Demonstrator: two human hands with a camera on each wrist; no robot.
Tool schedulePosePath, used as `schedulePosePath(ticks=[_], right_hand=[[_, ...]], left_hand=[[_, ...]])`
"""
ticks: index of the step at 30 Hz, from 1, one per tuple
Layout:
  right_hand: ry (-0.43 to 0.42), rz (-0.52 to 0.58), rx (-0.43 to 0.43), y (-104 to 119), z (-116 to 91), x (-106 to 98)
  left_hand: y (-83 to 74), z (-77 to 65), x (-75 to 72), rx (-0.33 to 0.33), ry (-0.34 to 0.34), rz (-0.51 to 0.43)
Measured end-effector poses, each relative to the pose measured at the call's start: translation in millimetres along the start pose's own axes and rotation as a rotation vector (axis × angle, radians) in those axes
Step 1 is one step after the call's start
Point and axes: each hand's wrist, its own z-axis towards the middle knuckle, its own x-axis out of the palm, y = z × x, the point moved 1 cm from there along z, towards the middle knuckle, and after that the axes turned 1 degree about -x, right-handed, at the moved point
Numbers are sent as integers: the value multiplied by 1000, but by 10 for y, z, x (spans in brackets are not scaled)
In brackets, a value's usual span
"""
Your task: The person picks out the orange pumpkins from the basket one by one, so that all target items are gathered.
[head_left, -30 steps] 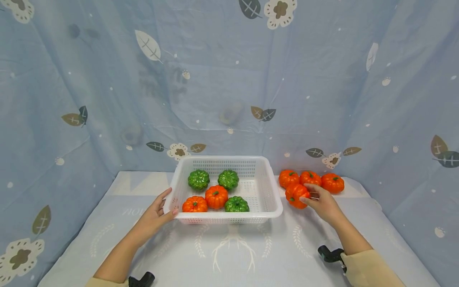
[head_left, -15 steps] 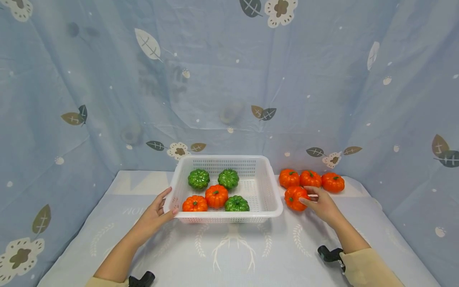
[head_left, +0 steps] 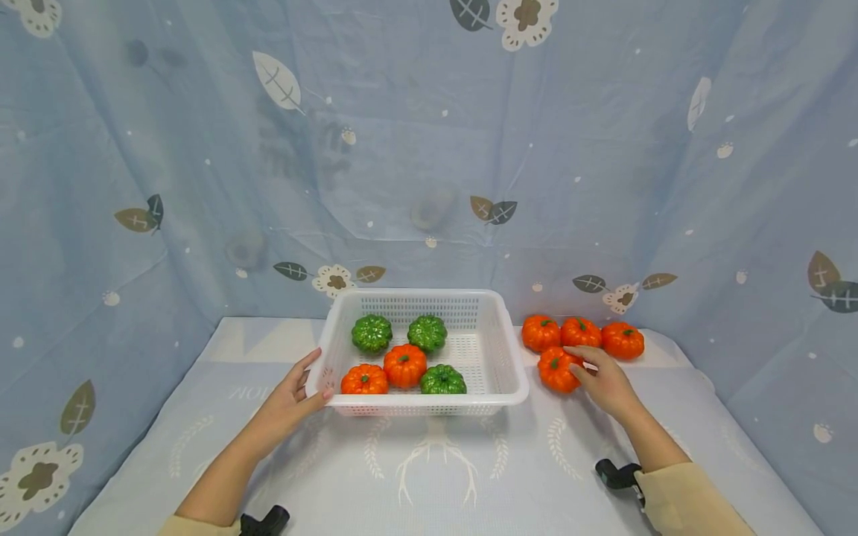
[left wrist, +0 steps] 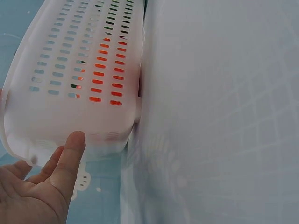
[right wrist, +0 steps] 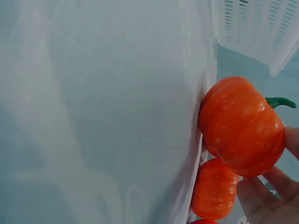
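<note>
A white plastic basket stands mid-table, holding three green pumpkins and two orange ones. At its left front corner my left hand grips the rim; in the left wrist view, fingers touch the slotted outer wall. Right of the basket, my right hand pinches a ribbed orange pumpkin from its right side. The right wrist view shows that pumpkin with a curved green stem, fingertips against it. It appears to sit on the table, stem up.
Three more orange pumpkins stand in a row behind the pinched one, close to the back curtain. A pale patterned cloth covers the table. Blue curtains also hang at both sides.
The pinched pumpkin has tipped more upright, its stem now facing up, and has shifted slightly right. My right fingers have closed in around it. The left hand and basket stay put.
</note>
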Motion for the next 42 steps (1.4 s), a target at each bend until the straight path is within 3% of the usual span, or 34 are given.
schedulePosePath(ticks=[9, 17, 26, 42], right_hand=[[39, -24, 44, -84, 30, -4], [67, 87, 77, -134, 56, 7], [97, 199, 202, -232, 101, 14], [133, 241, 264, -277, 160, 52]], left_hand=[[22, 13, -2, 11, 0, -11], [34, 16, -3, 17, 1, -12], [29, 11, -7, 15, 1, -5], [27, 6, -3, 3, 0, -10]])
